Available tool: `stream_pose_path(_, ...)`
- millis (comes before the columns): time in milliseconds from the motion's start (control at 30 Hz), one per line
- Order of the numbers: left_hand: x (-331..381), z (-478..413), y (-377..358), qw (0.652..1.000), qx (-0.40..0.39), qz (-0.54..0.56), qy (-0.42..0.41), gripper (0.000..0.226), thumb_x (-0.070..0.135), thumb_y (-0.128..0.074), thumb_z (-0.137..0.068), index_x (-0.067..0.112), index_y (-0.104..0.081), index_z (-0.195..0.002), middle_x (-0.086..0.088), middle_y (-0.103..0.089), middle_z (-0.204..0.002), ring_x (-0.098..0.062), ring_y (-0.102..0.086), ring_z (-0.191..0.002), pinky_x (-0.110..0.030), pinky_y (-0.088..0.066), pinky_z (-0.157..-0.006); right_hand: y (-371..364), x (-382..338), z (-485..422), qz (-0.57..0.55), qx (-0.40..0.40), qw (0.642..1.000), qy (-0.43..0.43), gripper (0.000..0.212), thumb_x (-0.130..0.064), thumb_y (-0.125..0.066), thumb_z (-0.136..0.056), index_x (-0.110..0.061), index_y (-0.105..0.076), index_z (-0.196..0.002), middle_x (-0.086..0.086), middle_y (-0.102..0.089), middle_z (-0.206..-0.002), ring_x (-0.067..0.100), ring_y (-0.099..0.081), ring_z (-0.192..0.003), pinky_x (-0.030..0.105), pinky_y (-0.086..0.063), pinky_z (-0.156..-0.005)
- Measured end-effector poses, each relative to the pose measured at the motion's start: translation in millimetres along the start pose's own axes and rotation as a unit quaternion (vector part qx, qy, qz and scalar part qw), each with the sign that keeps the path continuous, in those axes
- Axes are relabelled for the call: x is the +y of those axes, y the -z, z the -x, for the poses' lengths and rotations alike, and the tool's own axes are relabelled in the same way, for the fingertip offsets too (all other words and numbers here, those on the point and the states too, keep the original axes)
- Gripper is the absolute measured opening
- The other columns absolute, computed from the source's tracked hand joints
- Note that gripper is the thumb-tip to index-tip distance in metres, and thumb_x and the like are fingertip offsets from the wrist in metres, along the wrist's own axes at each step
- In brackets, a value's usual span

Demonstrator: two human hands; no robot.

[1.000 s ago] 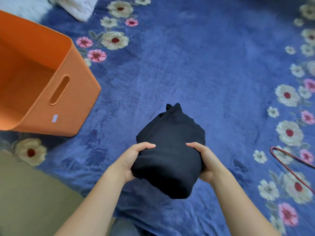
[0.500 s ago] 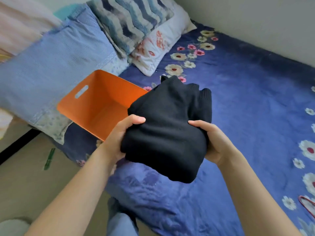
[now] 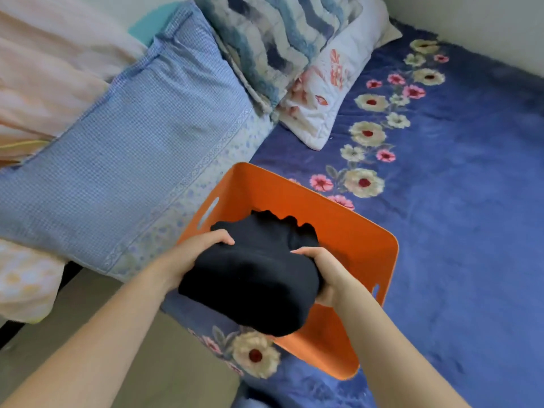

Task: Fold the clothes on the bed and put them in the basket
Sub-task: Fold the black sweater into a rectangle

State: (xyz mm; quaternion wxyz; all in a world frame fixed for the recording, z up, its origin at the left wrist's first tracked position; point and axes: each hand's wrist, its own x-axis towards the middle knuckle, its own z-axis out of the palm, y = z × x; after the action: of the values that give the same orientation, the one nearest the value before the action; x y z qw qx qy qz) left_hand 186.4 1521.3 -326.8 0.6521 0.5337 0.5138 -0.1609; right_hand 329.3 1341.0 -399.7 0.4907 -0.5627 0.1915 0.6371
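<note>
Checker: Item one, the task's garment?

Keeper: Folded black knit garment (image 3: 253, 278), thick bundle, ribbed edge at its far end. It is held in the air over the open top of the orange plastic basket (image 3: 368, 231). Its far end lies inside the rim's outline and its near end hangs past the near wall. I cannot tell whether it touches the basket's inner floor.

Checker: Grip?

Keeper: Left hand (image 3: 194, 254) clamps the bundle's left side, thumb on top, fingers hidden underneath. Right hand (image 3: 326, 275) clamps the right side the same way, thumb over the cloth and palm against it. Both bare forearms reach in from the bottom edge.

Checker: Item two, the basket?

Keeper: Rectangular, rounded corners, one slot handle in the left wall and one in the right. It rests on the deep blue plush bedspread with printed flowers (image 3: 456, 201), near the bed's near edge.

Checker: Other stock?

Keeper: Pale blue checked pillow with a patterned border (image 3: 132, 148), just left of the basket. Blue-and-white wave-patterned cushion (image 3: 273, 39) lies at the head of the bed, on top of a white quilted pillow with a red floral print (image 3: 323, 92). Peach fabric (image 3: 44, 69) is at the upper left. Beige floor (image 3: 176, 363) shows beside the bed.
</note>
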Motion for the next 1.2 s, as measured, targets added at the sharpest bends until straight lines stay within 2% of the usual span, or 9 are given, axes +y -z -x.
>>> stream_pose_path(100, 12, -27, 9, 0.994, -0.002, -0.111, -0.005, 0.030, 0.030, -0.063, -0.052, 0.025, -0.034, -0.054, 0.002, -0.032, -0.059, -0.016, -0.029, -0.056, -0.032, -0.022, -0.055, 0, -3, -25, -0.005, 0.008, 1.000, 0.007, 0.034, -0.023, -0.073, -0.071, -0.012, -0.073, -0.104, 0.006, -0.074, -0.100, 0.024, -0.071, -0.082, 0.028, -0.051, -0.066)
stream_pose_path(200, 12, -60, 14, 0.982, 0.061, -0.176, -0.027, 0.024, 0.020, -0.058, -0.045, 0.016, -0.043, -0.064, 0.002, -0.046, -0.070, -0.015, -0.041, -0.065, -0.028, -0.028, -0.055, -5, -3, -57, -0.041, 0.010, 0.999, 0.032, 0.039, -0.019, -0.072, -0.075, -0.013, -0.070, -0.114, 0.008, -0.074, -0.107, 0.027, -0.071, -0.096, 0.035, -0.055, -0.080)
stream_pose_path(300, -15, -105, 11, 0.960, 0.101, -0.259, -0.011, 0.030, 0.005, -0.051, -0.071, 0.012, -0.057, -0.100, -0.004, -0.062, -0.106, -0.022, -0.057, -0.094, -0.027, -0.042, -0.069, -9, 10, -95, -0.024, 0.063, 0.996, 0.061, 0.048, -0.010, -0.072, -0.079, -0.014, -0.061, -0.125, 0.005, -0.073, -0.109, 0.027, -0.070, -0.099, 0.038, -0.056, -0.081)
stream_pose_path(400, -53, -145, 8, 0.923, 0.104, -0.367, 0.057, 0.063, 0.006, -0.044, -0.083, 0.016, -0.034, -0.145, -0.009, -0.049, -0.141, -0.030, -0.048, -0.127, -0.035, -0.043, -0.101, -7, 26, -125, 0.072, 0.132, 0.987, 0.063, 0.059, -0.005, -0.067, -0.084, -0.019, -0.047, -0.138, 0.002, -0.063, -0.122, 0.025, -0.061, -0.109, 0.037, -0.053, -0.084)
stream_pose_path(700, -43, -196, -11, 0.918, 0.084, -0.384, 0.050, 0.074, 0.030, -0.053, -0.091, 0.012, -0.014, -0.151, -0.014, -0.050, -0.138, -0.033, -0.051, -0.124, -0.037, -0.042, -0.097, 3, 5, -168, 0.029, 0.233, 0.961, 0.145, 0.051, -0.036, -0.076, -0.080, -0.025, -0.056, -0.126, -0.006, -0.062, -0.120, 0.018, -0.059, -0.111, 0.036, -0.044, -0.102)
stream_pose_path(767, -42, -193, -15, 0.855, 0.109, -0.507, 0.012, 0.068, 0.023, -0.048, -0.095, 0.010, -0.012, -0.151, -0.014, -0.051, -0.134, -0.031, -0.054, -0.121, -0.038, -0.044, -0.093, -5, 3, -168, 0.130, 0.329, 0.906, 0.231, 0.047, -0.028, -0.074, -0.082, -0.018, -0.052, -0.123, 0.002, -0.059, -0.122, 0.023, -0.055, -0.116, 0.041, -0.042, -0.104)
stream_pose_path(900, -44, -168, -39, 0.677, 0.160, -0.708, -0.120, 0.047, 0.012, -0.045, -0.093, 0.011, -0.032, -0.138, -0.008, -0.038, -0.132, -0.025, -0.041, -0.122, -0.033, -0.041, -0.087, -25, 8, -167, 0.479, 0.313, 0.660, 0.487, 0.036, -0.012, -0.063, -0.085, -0.015, -0.056, -0.121, 0.007, -0.054, -0.122, 0.023, -0.043, -0.115, 0.042, -0.041, -0.097)
stream_pose_path(1033, -56, -166, -43, 0.685, 0.027, -0.728, 0.002, 0.034, 0.018, -0.055, -0.093, 0.011, -0.051, -0.126, -0.007, -0.056, -0.125, -0.024, -0.057, -0.114, -0.031, -0.047, -0.078, -34, -9, -205, 0.708, 0.137, 0.497, 0.482, 0.059, -0.027, -0.062, -0.086, -0.029, -0.045, -0.143, 0.006, -0.043, -0.150, 0.026, -0.033, -0.138, 0.046, -0.035, -0.108)
stream_pose_path(1200, -62, -200, -30, 0.678, -0.075, -0.723, 0.111, 0.063, 0.027, -0.050, -0.098, 0.003, -0.021, -0.148, -0.015, -0.035, -0.145, -0.030, -0.040, -0.130, -0.036, -0.041, -0.098, -26, -23, -235, 0.818, 0.071, 0.440, 0.363, 0.065, -0.055, -0.013, -0.092, -0.037, -0.015, -0.154, 0.000, -0.003, -0.164, 0.022, 0.000, -0.151, 0.038, 0.016, -0.114)
